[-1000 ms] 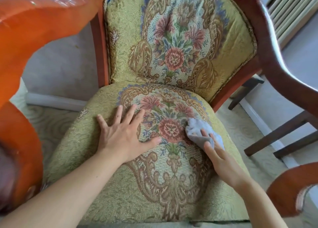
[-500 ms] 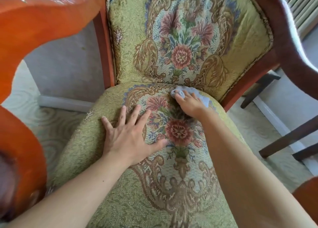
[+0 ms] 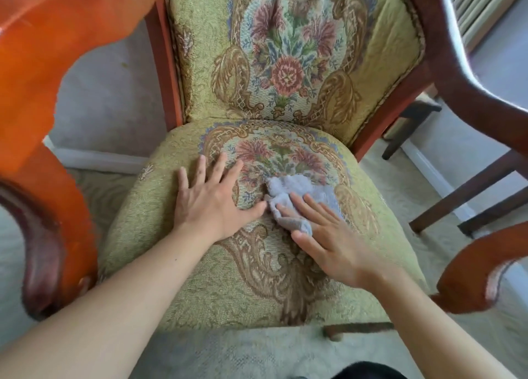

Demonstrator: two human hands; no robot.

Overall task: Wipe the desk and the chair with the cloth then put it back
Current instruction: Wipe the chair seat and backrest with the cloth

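Note:
The chair (image 3: 200, 287) has a green floral tapestry seat and back in a red-brown wooden frame. A small grey-blue cloth (image 3: 297, 191) lies crumpled on the middle of the seat. My right hand (image 3: 328, 235) presses it down with straight fingers laid flat across its near part. My left hand (image 3: 213, 204) rests flat on the seat just left of the cloth, fingers spread, thumb tip touching the cloth's edge. The desk is not in view.
The chair's glossy wooden armrests (image 3: 43, 121) rise close on the left and at the right (image 3: 485, 275). A dark wooden table leg frame (image 3: 471, 187) stands on the pale carpet to the right. A wall radiator (image 3: 480, 4) shows at top right.
My right hand has slid the cloth from the back of the seat toward the front and middle. My left hand stays flat in the same spot on the seat.

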